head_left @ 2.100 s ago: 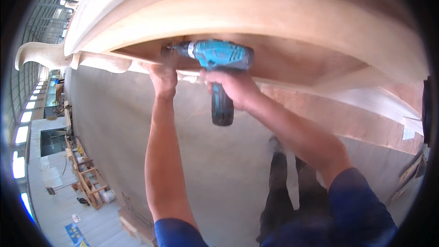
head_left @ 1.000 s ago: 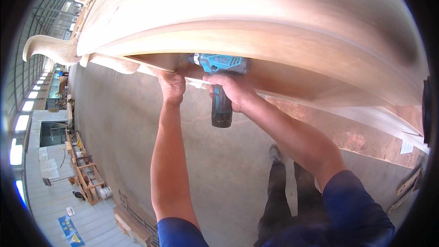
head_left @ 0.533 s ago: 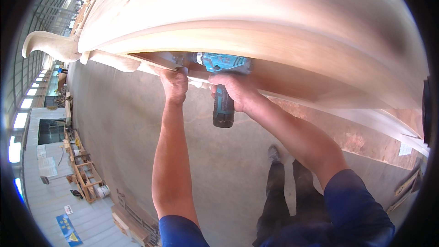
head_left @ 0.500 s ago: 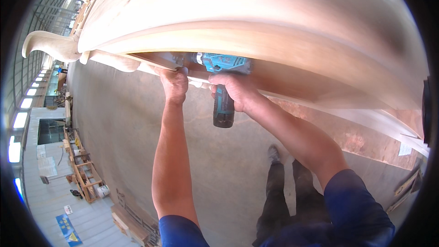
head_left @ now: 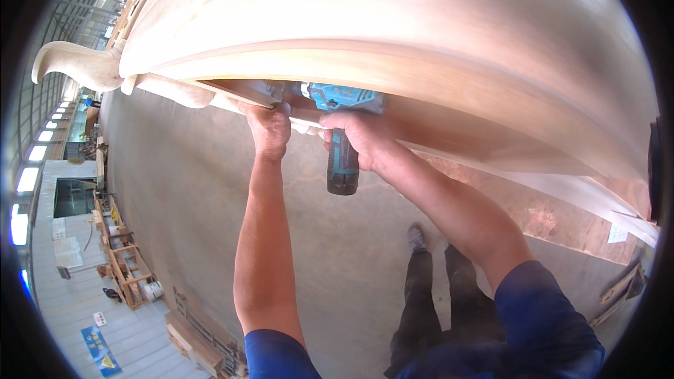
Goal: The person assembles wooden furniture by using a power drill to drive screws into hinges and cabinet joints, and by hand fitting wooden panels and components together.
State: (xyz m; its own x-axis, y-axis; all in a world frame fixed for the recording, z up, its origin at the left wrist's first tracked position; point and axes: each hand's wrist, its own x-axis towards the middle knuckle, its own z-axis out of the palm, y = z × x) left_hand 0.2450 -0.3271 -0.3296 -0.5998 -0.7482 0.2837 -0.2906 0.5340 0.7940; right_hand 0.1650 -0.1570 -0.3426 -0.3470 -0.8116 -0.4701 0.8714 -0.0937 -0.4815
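My right hand (head_left: pixel 360 137) is wrapped round the grip of a blue and black cordless drill (head_left: pixel 344 97). The drill's body lies under the curved edge of a large pale wooden piece (head_left: pixel 337 55), with its chuck pointing left and its battery end hanging down. Just left of the chuck, my left hand (head_left: pixel 269 126) is closed at a narrow wooden rail (head_left: pixel 237 91) beneath that edge, thumb up near the drill's front. What those fingers grip is partly hidden, and the drill's tip is too dark to make out.
A carved, curling wooden end (head_left: pixel 78 64) sticks out at the left. Grey concrete floor (head_left: pixel 189 189) lies below, with a brown board (head_left: pixel 533 214) at the right. Wooden frames (head_left: pixel 123 253), a white bucket (head_left: pixel 152 290) and stacked planks (head_left: pixel 193 344) stand along the left wall.
The view has shifted very slightly. Both hands and the drill keep nearly the same place under the wooden edge.
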